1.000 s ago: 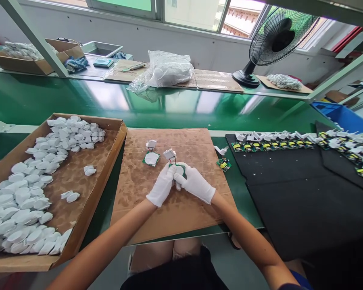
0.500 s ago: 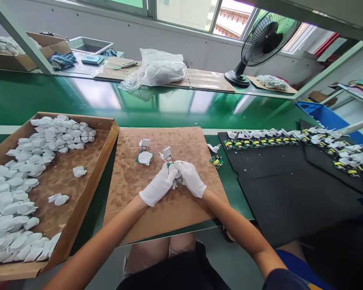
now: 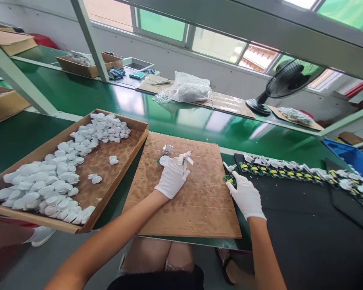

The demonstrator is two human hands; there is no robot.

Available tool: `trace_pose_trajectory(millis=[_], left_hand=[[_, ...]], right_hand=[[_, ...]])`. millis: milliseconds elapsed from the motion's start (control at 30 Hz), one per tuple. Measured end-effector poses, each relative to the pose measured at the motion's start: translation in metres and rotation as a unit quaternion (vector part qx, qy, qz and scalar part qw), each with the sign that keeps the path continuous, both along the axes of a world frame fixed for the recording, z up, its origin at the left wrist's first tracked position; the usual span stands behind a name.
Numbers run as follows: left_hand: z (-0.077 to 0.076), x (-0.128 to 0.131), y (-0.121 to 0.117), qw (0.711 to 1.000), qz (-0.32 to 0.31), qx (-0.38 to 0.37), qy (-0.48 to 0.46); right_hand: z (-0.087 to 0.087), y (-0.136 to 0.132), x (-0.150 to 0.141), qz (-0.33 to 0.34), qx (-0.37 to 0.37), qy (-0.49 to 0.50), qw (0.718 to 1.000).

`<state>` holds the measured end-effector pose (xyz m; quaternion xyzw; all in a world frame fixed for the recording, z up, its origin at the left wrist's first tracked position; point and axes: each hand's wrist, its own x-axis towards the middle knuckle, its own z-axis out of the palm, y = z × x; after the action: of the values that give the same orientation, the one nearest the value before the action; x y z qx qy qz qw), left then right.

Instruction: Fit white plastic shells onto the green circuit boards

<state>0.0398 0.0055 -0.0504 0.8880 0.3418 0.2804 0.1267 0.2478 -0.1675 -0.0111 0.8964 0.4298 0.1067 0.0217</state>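
Both my hands wear white gloves. My left hand [image 3: 173, 179] is closed on a small white plug assembly [image 3: 184, 158] over the brown cardboard sheet [image 3: 187, 205]. Just beyond it lies another board with a white round cover [image 3: 165, 159] and its plug piece. My right hand [image 3: 245, 195] rests at the sheet's right edge, fingertips on a small green circuit board [image 3: 230, 179] with a white plug part [image 3: 229, 166] beside it. Whether those fingers grip the board is unclear.
A cardboard tray [image 3: 117, 183] of several white oval shells sits at my left. A black mat [image 3: 293, 217] to the right carries a row of green boards with white plugs [image 3: 284, 165]. Behind run a green conveyor [image 3: 181, 121], a plastic bag [image 3: 187, 90], a fan [image 3: 286, 82] and a blue bin [image 3: 352, 155].
My hands were together on one assembly; now they have parted. The right hand moved right to the green board at the mat's edge, the left keeps the assembly. The camera swung left and up.
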Motion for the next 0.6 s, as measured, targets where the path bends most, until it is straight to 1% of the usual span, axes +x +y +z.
trace_pose_trajectory(millis=[33,100,167,233,267,300,333,367,400,433,467,500,533,567,600], left_hand=[[0.002,-0.001,0.0,1.0,0.013,0.007,-0.01],[0.007,-0.004,0.0,1.0,0.021,0.014,-0.016],[0.013,-0.009,0.001,1.0,0.025,0.007,-0.012],[0.019,-0.012,0.002,1.0,0.015,-0.011,-0.025],[0.021,-0.014,0.003,0.999,-0.001,-0.03,-0.046],[0.023,-0.014,0.002,0.995,-0.024,-0.065,-0.076],[0.025,-0.014,0.002,0.985,-0.054,-0.121,-0.113],[0.026,-0.014,0.0,0.964,-0.086,-0.199,-0.153],[0.026,-0.012,-0.002,0.926,-0.121,-0.3,-0.193],[0.027,-0.011,-0.004,0.867,-0.16,-0.413,-0.227],[0.027,-0.01,-0.006,0.786,-0.204,-0.523,-0.257],[0.028,-0.009,-0.007,0.694,-0.247,-0.613,-0.285],[0.028,-0.008,-0.008,0.607,-0.281,-0.673,-0.316],[0.028,-0.008,-0.008,0.535,-0.301,-0.708,-0.349],[0.028,-0.009,-0.007,0.483,-0.304,-0.725,-0.385]], right_hand=[[-0.004,0.0,0.002,0.009,-0.011,0.003,1.0],[-0.011,0.004,0.006,0.025,-0.016,0.012,0.999],[-0.013,0.008,0.01,0.029,0.004,0.025,0.999],[-0.011,0.013,0.012,0.021,0.046,0.06,0.997],[-0.008,0.015,0.01,0.015,0.079,0.096,0.992],[-0.005,0.017,0.007,0.012,0.122,0.145,0.982],[-0.001,0.019,0.0,0.015,0.173,0.206,0.963],[0.003,0.023,-0.009,0.028,0.224,0.271,0.936],[0.006,0.026,-0.021,0.053,0.262,0.33,0.905],[0.01,0.031,-0.035,0.089,0.284,0.373,0.879],[0.012,0.037,-0.049,0.127,0.29,0.4,0.86],[0.015,0.044,-0.063,0.161,0.281,0.416,0.85],[0.018,0.051,-0.076,0.193,0.262,0.418,0.848],[0.022,0.06,-0.087,0.223,0.24,0.406,0.853],[0.027,0.069,-0.096,0.249,0.222,0.382,0.862]])
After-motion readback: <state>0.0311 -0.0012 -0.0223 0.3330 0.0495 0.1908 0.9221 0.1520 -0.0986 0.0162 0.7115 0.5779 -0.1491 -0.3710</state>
